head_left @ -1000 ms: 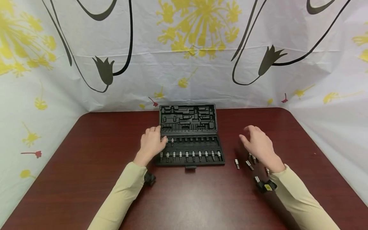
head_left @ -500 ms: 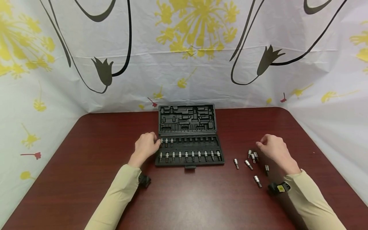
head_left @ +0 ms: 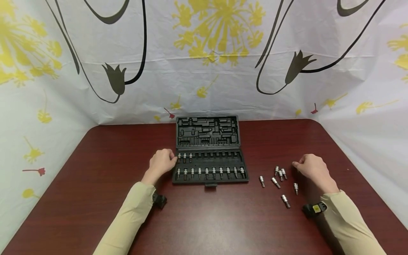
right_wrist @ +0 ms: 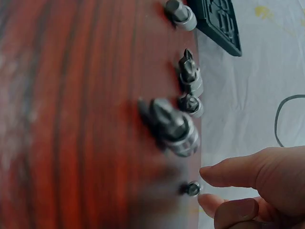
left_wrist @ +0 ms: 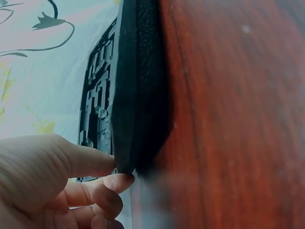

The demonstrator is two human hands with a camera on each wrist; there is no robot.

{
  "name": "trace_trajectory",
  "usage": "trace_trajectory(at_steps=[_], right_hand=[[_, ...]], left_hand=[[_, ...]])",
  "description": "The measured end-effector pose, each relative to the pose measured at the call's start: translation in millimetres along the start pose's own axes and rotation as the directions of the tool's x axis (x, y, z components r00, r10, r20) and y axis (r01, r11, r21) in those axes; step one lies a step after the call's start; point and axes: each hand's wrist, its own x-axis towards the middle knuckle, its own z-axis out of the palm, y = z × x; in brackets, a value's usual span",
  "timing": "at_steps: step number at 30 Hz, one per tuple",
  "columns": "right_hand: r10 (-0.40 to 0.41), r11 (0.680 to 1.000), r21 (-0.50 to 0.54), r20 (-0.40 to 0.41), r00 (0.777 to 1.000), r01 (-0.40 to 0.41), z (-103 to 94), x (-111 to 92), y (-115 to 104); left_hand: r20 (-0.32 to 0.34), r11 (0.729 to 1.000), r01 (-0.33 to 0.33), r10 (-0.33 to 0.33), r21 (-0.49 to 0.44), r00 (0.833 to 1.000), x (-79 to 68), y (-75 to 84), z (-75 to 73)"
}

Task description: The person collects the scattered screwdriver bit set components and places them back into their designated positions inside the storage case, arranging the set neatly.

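Note:
A black hinged case (head_left: 210, 164) lies open on the table, with silver bit sockets (head_left: 207, 173) standing along its front row and several in the left end of its back row. My left hand (head_left: 160, 162) is at the case's left side, and in the left wrist view its thumb and forefinger pinch the case edge (left_wrist: 128, 143). My right hand (head_left: 313, 170) is to the right of several loose bit sockets (head_left: 284, 201). In the right wrist view, thumb and forefinger are apart, and a bit socket (right_wrist: 193, 188) shows beyond the gap between them.
The case's moulded lid (head_left: 208, 131) leans back behind the tray. Dark red table (head_left: 204, 219) surrounds everything, with a patterned white curtain (head_left: 204, 71) behind it. A black camera (head_left: 159, 200) sits on the left wrist.
My left hand has drawn back left from over the case to its edge, uncovering the back row's left end. My right hand has moved right and nearer, uncovering loose bit sockets.

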Motion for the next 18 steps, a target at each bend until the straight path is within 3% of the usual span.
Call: trace_trajectory(at_steps=[7,18], right_hand=[[-0.011,1.000,-0.018,0.035,0.999,0.011,0.0,2.9,5.2],[-0.038,0.999,-0.006,0.054,0.998,0.038,0.0,8.3,2.9]], left_hand=[[0.027,0.998,0.046,-0.044,-0.040,0.999,1.4,1.1,0.5],[0.058,0.995,0.065,-0.061,-0.071,0.996,3.2,2.3,-1.7]])
